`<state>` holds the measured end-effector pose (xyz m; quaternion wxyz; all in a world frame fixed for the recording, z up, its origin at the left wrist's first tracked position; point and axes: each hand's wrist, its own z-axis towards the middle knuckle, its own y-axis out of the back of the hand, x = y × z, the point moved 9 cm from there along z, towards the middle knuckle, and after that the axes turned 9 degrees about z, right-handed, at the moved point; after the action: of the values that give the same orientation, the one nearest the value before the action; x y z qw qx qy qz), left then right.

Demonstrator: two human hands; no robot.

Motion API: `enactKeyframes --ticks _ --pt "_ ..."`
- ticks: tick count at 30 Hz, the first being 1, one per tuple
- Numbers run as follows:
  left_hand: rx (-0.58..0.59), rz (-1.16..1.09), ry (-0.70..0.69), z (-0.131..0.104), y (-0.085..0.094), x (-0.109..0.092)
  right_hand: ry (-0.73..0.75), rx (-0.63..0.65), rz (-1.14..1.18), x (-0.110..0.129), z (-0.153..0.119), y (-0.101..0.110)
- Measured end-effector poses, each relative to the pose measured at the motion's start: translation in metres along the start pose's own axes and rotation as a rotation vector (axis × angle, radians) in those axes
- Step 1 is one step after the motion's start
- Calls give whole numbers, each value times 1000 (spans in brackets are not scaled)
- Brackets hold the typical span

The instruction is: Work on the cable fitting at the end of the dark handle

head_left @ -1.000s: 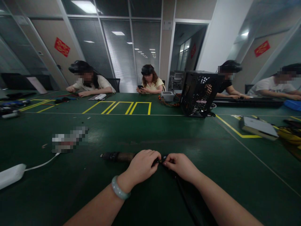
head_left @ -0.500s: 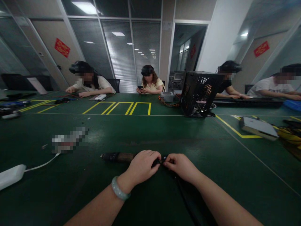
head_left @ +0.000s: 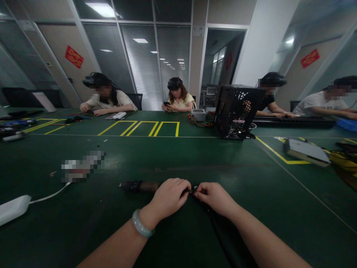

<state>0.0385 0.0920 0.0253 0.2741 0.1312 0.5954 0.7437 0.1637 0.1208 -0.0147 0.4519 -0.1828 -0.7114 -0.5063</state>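
A dark, rod-shaped tool (head_left: 149, 187) lies on the green table, with a brownish middle, a black collar and a small metal tip pointing left. My left hand (head_left: 170, 196), a pale green bangle on its wrist, is closed around the tool's right-hand end. Close against it, my right hand (head_left: 213, 196) pinches a small dark piece at that same end; the fingers hide most of it. From beneath the right hand a black cable (head_left: 219, 231) runs down toward the table's near edge.
At left, a white box (head_left: 13, 209) with a white cord leads to a blurred-out item. A black computer case (head_left: 237, 111) stands beyond my right hand, near a grey power supply (head_left: 198, 114). Farther right lies a flat silver box (head_left: 306, 150). Several people sit across the table.
My hands and the tool stay almost in place, with at most a slight finger shift. The person at far left has moved a hand slightly.
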Motion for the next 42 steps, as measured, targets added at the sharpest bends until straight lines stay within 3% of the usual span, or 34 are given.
enactKeyframes --ticks 18,42 --pt "0 6 -18 1 3 -3 38 -1 11 4 0 0" --pt "15 12 18 1 -2 2 -23 19 8 5 -1 1"
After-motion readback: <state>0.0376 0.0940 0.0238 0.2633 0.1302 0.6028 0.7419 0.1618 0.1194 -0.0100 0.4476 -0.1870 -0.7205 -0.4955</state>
